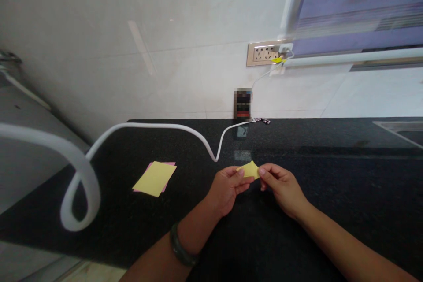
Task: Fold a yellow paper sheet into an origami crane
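Over black counter (363, 180) | both hands (227, 188) curled nearly closed | pinching folded yellow paper (249, 170)

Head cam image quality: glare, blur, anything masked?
Head view: bright glare high on the glossy wall; head view: upright object pixelated; head view: dark counter mirrors pale patches; head view: yellow paper readable in outline, fine creases unclear.

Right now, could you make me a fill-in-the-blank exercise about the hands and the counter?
The left hand and right hand hold a folded paper coloured ____.
On the dark counter, under the upper sheet, lies one coloured ____.
A bracelet circles the person's ____ forearm.

Missing words: yellow; pink; left.
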`<state>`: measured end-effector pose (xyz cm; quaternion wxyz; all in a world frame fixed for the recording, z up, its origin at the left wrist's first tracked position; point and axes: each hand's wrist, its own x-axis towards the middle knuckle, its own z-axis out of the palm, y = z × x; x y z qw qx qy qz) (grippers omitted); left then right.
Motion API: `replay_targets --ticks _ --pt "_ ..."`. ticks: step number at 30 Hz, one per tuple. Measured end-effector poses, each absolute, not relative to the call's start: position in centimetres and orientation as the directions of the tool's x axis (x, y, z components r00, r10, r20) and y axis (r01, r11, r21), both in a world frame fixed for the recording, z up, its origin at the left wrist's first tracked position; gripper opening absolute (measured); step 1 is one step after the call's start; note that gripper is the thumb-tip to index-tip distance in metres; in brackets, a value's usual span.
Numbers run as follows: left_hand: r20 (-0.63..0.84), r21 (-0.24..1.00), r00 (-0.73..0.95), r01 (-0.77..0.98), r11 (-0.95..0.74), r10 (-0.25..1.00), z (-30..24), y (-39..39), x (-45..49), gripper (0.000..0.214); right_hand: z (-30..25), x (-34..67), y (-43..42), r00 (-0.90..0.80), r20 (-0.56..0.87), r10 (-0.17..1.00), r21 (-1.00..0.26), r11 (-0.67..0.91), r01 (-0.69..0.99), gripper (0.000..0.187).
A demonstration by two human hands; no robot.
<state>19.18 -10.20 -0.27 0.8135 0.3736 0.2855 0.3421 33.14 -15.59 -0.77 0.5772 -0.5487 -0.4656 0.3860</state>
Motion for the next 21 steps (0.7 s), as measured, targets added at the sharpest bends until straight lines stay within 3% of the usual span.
replay_targets --ticks 4,6,8,11,14,17,21 --pt "-0.193 0.821 0.635 -0.313 0.478 0.748 -0.4 -10.3 19.1 0.023 -0.9 33.3 -15.5 0.168 -0.009 0.986 -0.991 0.013 -0.132 0.022" --pt "-0.208 0.821 0.619 -0.311 0.479 0.758 -0.5 -10.2 19.0 0.019 -1.2 33.3 -15.4 0.170 0.006 0.985 -0.998 0.016 -0.058 0.023" --pt "-0.228 0.814 0.603 -0.313 0.489 0.765 -0.5 -10.2 19.1 0.017 -1.3 33.4 -15.4 0.249 0.124 0.961 -0.983 0.084 0.166 0.020" --pt "-0.240 0.790 0.596 -0.339 0.511 0.766 -0.3 -10.2 19.1 0.017 -1.3 33.6 -15.5 0.305 0.443 0.843 -0.785 0.200 0.587 0.021" --pt "-0.247 0.743 0.585 -0.398 0.538 0.773 -0.1 -10.4 19.3 0.014 -1.2 33.9 -15.5 0.175 0.673 0.719 -0.480 0.244 0.843 0.036" --pt "-0.250 0.694 0.587 -0.446 0.565 0.770 0.0 -10.5 19.3 0.013 -1.2 34.1 -15.4 0.028 0.748 0.663 -0.255 0.249 0.934 0.040" --pt "-0.234 0.661 0.602 -0.477 0.580 0.763 0.1 -10.6 19.3 0.013 -1.1 34.2 -15.2 -0.074 0.760 0.645 -0.140 0.274 0.951 0.041"
